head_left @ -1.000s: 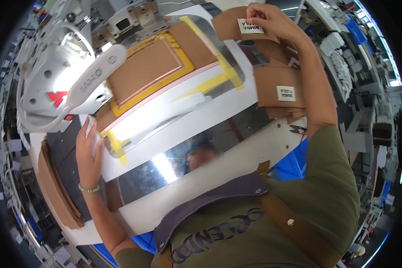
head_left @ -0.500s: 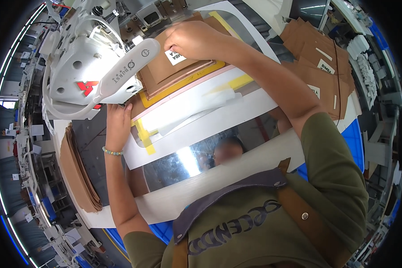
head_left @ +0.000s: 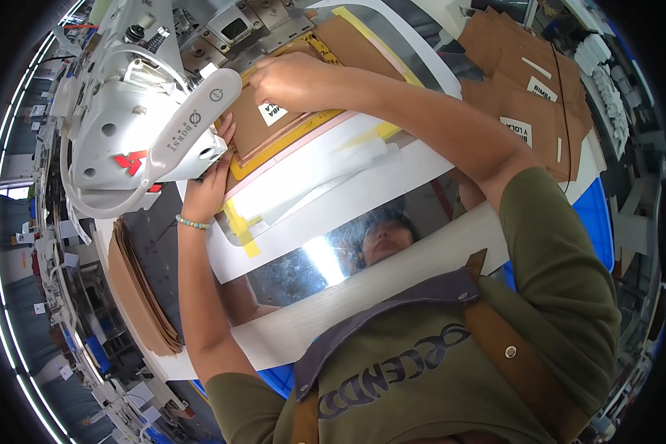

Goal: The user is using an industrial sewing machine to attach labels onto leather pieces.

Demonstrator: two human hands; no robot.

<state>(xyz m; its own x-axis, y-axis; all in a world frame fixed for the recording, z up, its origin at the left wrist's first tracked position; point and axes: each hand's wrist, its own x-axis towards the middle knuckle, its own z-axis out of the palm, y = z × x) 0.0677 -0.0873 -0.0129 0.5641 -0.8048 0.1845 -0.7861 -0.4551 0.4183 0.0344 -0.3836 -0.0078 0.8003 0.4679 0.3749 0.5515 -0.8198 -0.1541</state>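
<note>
The brown panel lies flat on the yellow frame, its long axis apparently slanting from lower left to upper right, partly covered. It looks smooth and matt, with a white label in black print. The right hand rests curled over it; the left hand reaches its left edge, fingers parted. Whether either grips, I cannot tell.

Left forearm pointing steeply forward, left hand lying outstretched, right forearm slanting leftward, right hand resting curled, palm down.
</note>
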